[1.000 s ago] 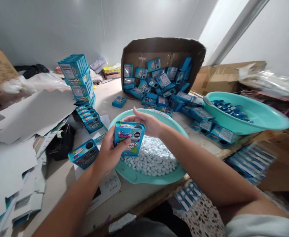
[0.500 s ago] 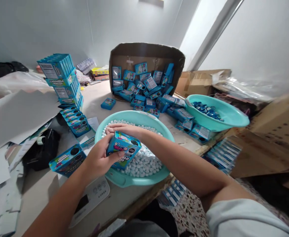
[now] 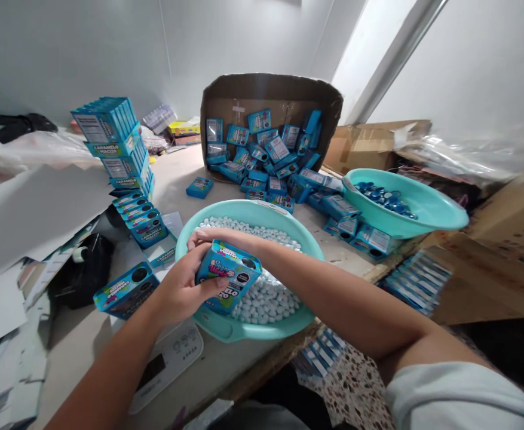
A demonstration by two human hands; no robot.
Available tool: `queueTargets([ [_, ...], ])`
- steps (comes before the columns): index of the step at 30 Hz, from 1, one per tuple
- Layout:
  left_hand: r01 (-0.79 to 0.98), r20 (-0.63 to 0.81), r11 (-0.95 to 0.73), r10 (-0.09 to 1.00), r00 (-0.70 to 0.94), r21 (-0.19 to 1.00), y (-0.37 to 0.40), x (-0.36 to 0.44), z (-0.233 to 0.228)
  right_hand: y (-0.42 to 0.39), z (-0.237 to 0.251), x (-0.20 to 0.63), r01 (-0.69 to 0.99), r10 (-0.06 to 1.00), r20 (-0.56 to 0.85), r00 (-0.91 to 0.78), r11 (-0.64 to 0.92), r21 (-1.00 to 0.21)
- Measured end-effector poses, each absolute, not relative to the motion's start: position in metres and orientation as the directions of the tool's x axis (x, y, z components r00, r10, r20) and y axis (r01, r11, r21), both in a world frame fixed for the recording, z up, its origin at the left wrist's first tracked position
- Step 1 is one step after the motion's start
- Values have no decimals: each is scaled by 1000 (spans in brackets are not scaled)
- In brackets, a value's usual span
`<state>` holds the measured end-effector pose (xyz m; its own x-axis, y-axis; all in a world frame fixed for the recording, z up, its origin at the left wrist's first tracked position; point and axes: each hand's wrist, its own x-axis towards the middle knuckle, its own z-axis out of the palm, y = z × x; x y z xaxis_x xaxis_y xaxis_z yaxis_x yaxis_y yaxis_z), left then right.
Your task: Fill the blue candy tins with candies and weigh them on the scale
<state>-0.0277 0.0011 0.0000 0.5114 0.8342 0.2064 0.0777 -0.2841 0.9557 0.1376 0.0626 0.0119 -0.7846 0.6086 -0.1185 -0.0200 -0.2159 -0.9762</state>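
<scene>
My left hand [image 3: 178,289] grips a small blue candy box [image 3: 228,276], tilted, with a round hole in its top end, over the near rim of a teal basin [image 3: 244,327]. The basin is full of small white candies [image 3: 266,298]. Just behind the box, my right hand [image 3: 219,237] lies palm-down on the candies, fingers together; whether it holds any is hidden. Another blue box [image 3: 125,289] rests on a white scale [image 3: 167,358] to the left.
An open cardboard carton [image 3: 270,89] spills several blue boxes onto the table behind the basin. A second teal basin [image 3: 427,209] with blue caps sits right. A stack of blue boxes [image 3: 113,140] stands left, beside flat cardboard sheets [image 3: 33,209] and a black object [image 3: 85,269].
The box has come down from upright in front of me to a tilt over the basin's near rim. My right hand dropped from the box's top onto the candies.
</scene>
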Motion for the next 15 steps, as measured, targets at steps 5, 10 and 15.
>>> queueTargets([
  [5,102,149,-248,811,566,963,1,-28,-2,66,9,136,2,688,-55,-724,-79,-997],
  [10,86,134,-227,795,592,970,3,-27,-3,66,12,134,9,741,-51,-670,-60,-998],
  [15,106,174,-283,802,571,953,3,-27,-3,63,23,135,101,664,-63,-746,19,-995],
])
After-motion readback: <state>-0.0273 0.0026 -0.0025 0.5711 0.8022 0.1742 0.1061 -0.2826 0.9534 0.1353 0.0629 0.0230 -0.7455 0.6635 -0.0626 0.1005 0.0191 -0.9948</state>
